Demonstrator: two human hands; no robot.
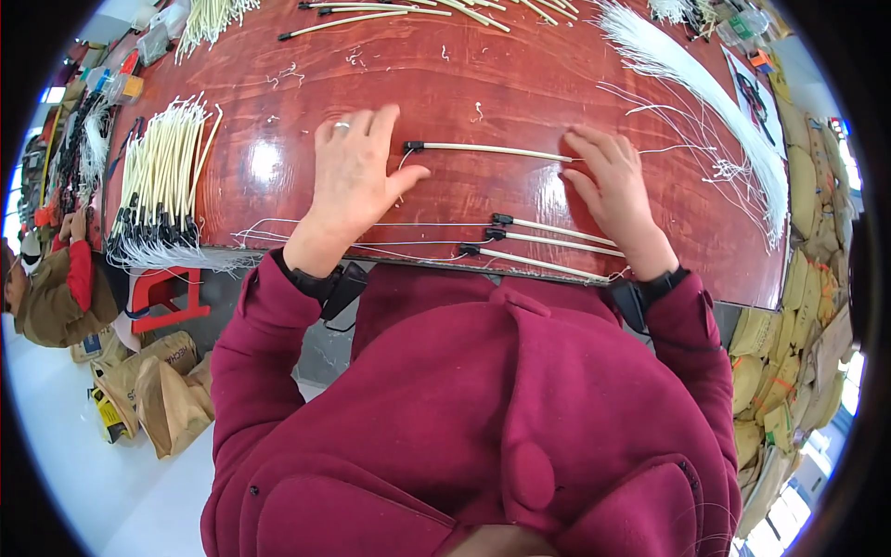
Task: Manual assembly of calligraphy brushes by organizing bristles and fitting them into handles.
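Aligning the cream rod (pixel 497 148) with the near edge of the desk (pixel 520 102), I'd pinch lightly; left hand (pixel 357 176) spread empty, right hand (pixel 613 181) parted around the rod's tip.

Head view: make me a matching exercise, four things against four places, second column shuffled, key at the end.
Things
1. Lone cream rod
2. Three cream rods
3. Long bundle of white threads
4. Red stool

Places
A. Along the right side of the table
B. Off the table, near brown paper bags
C. Between the left hand and the right hand
D. By the table's near edge

Pairs: 1-C, 2-D, 3-A, 4-B
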